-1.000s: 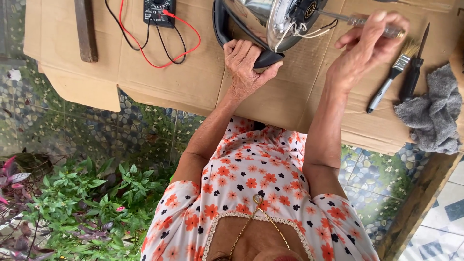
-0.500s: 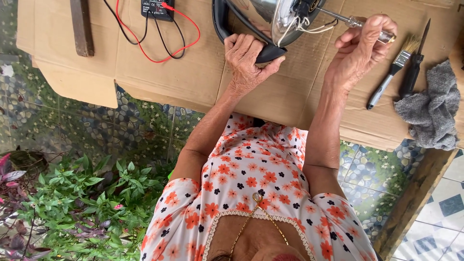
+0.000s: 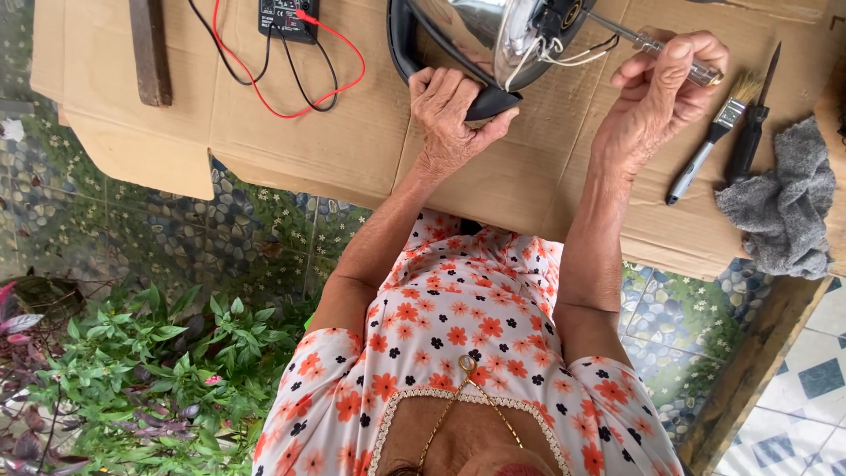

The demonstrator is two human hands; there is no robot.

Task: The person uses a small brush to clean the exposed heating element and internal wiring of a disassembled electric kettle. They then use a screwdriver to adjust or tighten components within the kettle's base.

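Note:
A shiny steel electric kettle (image 3: 480, 31) lies on its side on a cardboard sheet (image 3: 352, 132), with loose white and black wires (image 3: 564, 55) at its base. My left hand (image 3: 454, 106) grips the kettle's black handle (image 3: 401, 44). My right hand (image 3: 656, 101) is closed around a screwdriver (image 3: 643, 40) with a clear handle. The screwdriver's shaft points into the kettle's base.
A black multimeter (image 3: 286, 18) with red and black leads (image 3: 308, 84) sits at the top left, beside a wooden strip (image 3: 150, 53). To the right lie a small paintbrush (image 3: 709, 141), a black-handled tool (image 3: 749, 141) and a grey rag (image 3: 784, 203). Green plants (image 3: 141, 370) and tiled floor are below.
My right hand has shifted slightly lower and left with the screwdriver. My left hand keeps its grip on the handle.

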